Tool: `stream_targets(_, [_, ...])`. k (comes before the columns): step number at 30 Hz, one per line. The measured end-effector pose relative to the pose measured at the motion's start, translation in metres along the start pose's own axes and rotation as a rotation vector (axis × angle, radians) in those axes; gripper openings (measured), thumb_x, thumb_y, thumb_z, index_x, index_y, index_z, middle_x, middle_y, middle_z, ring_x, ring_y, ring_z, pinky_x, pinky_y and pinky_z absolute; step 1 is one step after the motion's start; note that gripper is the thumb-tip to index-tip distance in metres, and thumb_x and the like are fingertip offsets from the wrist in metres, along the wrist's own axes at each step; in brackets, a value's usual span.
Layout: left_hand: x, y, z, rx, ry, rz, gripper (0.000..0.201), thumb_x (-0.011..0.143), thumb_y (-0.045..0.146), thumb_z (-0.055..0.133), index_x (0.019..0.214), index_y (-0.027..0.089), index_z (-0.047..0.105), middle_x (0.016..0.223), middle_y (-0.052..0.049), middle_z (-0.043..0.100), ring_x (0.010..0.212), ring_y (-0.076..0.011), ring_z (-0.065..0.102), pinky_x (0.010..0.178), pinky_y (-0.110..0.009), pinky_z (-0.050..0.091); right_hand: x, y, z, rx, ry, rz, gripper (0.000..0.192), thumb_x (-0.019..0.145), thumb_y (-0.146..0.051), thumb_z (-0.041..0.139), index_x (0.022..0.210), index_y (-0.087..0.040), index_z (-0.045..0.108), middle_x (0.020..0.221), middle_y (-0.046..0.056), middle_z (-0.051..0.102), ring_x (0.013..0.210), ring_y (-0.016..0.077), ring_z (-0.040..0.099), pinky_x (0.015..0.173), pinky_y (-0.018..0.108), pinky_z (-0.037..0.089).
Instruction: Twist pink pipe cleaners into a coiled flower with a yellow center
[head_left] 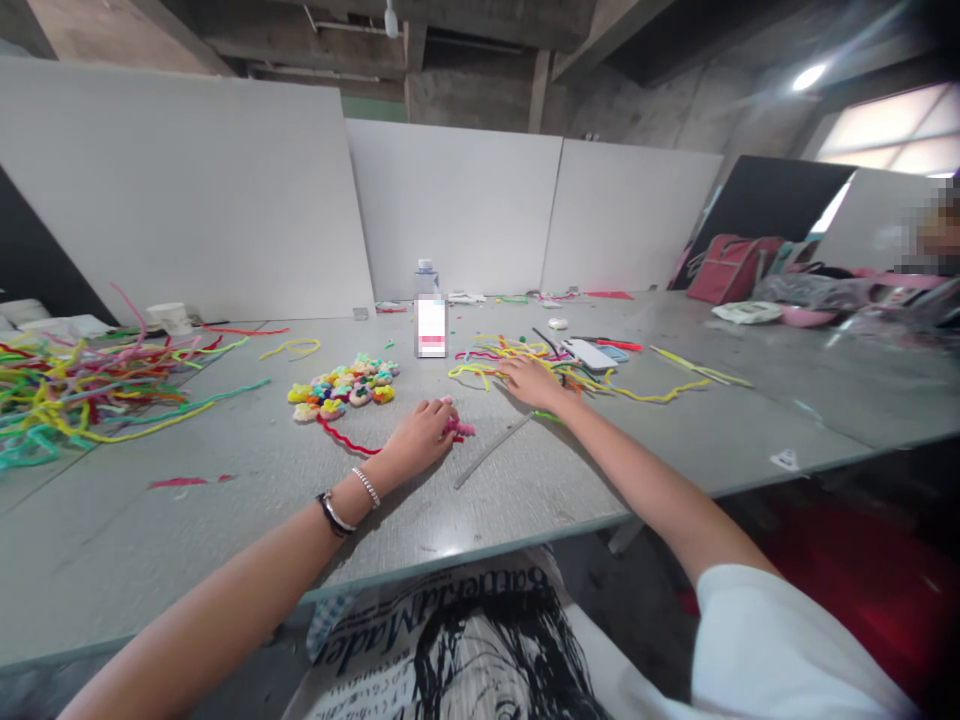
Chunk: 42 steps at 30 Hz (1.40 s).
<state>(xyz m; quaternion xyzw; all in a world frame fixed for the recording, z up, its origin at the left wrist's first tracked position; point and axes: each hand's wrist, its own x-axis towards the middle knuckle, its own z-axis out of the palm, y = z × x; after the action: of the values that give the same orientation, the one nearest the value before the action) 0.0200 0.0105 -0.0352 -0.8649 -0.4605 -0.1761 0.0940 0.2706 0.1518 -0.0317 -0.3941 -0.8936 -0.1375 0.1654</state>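
Observation:
My left hand [426, 432] rests low over the tabletop, its fingers curled around a pink coiled pipe-cleaner piece [459, 428] whose end pokes out on the right. A red pipe cleaner [346, 440] runs from under that wrist towards a cluster of small multicoloured pipe-cleaner flowers [345, 390]. Farther forward, my right hand [531, 384] lies with fingers extended on a loose pile of mostly yellow pipe cleaners [517, 350]; its fingertips touch the strands. A grey strip-like pipe cleaner [491, 455] lies between my two forearms.
A big tangle of coloured pipe cleaners [97, 385] covers the table's left side. Behind stands a clear bottle [426, 282]. A phone [592, 354] and yellow-handled tweezers-like strips [697, 366] lie to the right. A pink bag [731, 268] stands at the far right, before partition boards [457, 210].

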Motion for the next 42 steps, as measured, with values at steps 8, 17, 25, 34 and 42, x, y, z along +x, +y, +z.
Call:
stream_targets(8, [-0.001,0.000,-0.001,0.023,0.008,0.014,0.022,0.085,0.023,0.046,0.104,0.016,0.053,0.119,-0.011,0.054,0.101,-0.0216,0.050,0.090,-0.036,0.041,-0.004,0.003,0.013,0.024,-0.132,0.069,0.033,0.086,-0.022,0.044,0.114,-0.021,0.060,0.124,0.008,0.057,0.118,0.0251,0.047,0.099,0.045,0.032])
stream_targets(17, [0.001,0.004,-0.002,-0.107,0.102,-0.038,0.023,0.087,0.029,0.044,0.105,0.017,0.052,0.110,-0.010,0.055,0.099,-0.0218,0.051,0.089,-0.039,0.043,0.001,-0.003,-0.016,-0.022,0.253,0.108,0.045,0.084,-0.016,0.041,0.129,-0.015,0.048,0.134,0.012,0.048,0.120,0.0272,0.041,0.095,0.045,0.032])
stream_targets(25, [0.009,0.001,-0.034,-0.156,0.789,-0.314,0.069,0.083,0.040,0.054,0.138,0.018,0.019,0.146,-0.019,0.019,0.135,-0.0299,0.020,0.107,-0.052,0.023,-0.003,-0.051,-0.056,0.010,0.456,-0.223,0.051,0.085,-0.013,0.033,0.136,-0.018,0.039,0.137,0.009,0.044,0.125,0.0232,0.036,0.099,0.042,0.029])
stream_targets(34, [0.008,-0.005,-0.045,-0.554,0.470,-0.244,0.031,0.093,0.022,0.030,0.113,0.018,0.053,0.089,-0.005,0.068,0.085,-0.0142,0.062,0.079,-0.028,0.046,-0.005,-0.077,-0.059,0.033,0.574,-0.377,0.056,0.082,-0.010,0.034,0.137,-0.021,0.037,0.129,0.011,0.050,0.121,0.0239,0.041,0.097,0.043,0.034])
stream_targets(42, [0.000,0.012,-0.045,-0.226,0.271,-0.007,0.029,0.092,0.019,0.033,0.112,0.016,0.054,0.084,-0.007,0.061,0.079,-0.0161,0.057,0.071,-0.028,0.044,-0.004,-0.075,-0.057,0.009,0.517,-0.286,0.050,0.082,-0.011,0.037,0.131,-0.019,0.044,0.128,0.011,0.049,0.119,0.0241,0.040,0.099,0.042,0.032])
